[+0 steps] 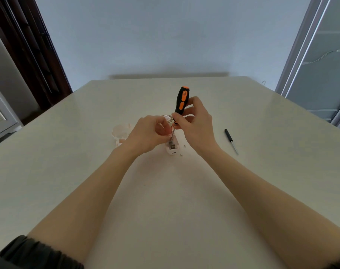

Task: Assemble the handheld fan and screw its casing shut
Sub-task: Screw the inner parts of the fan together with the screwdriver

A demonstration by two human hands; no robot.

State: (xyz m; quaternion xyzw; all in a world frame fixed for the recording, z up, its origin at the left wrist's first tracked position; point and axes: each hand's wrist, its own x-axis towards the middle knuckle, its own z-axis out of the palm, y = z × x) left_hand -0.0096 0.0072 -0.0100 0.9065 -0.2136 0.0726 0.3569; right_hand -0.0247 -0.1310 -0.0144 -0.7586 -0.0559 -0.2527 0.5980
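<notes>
I judge that I am at the screwing step, working inside the open handle of the fan [171, 146], which lies near the middle of the table [68, 152] with its round head away from me and its port end toward me. My right hand [194, 123] has its fingers and thumb curled round the lower handle of the orange-and-black screwdriver [181, 100], which stands nearly upright with its thin shaft running down into the handle cavity. My left hand [147, 133] is curled over the fan body, pinching at something by the shaft; whether that is a screw, a wire or just the casing edge I cannot tell. Two tiny screws [182, 150] lie loose just right of the port end, a small black screwdriver [231, 140] lies well to the right, and a white casing part [119, 133] sits just left of my left hand. Next I likely need to keep the tip seated and square while turning, with the fan steady.
</notes>
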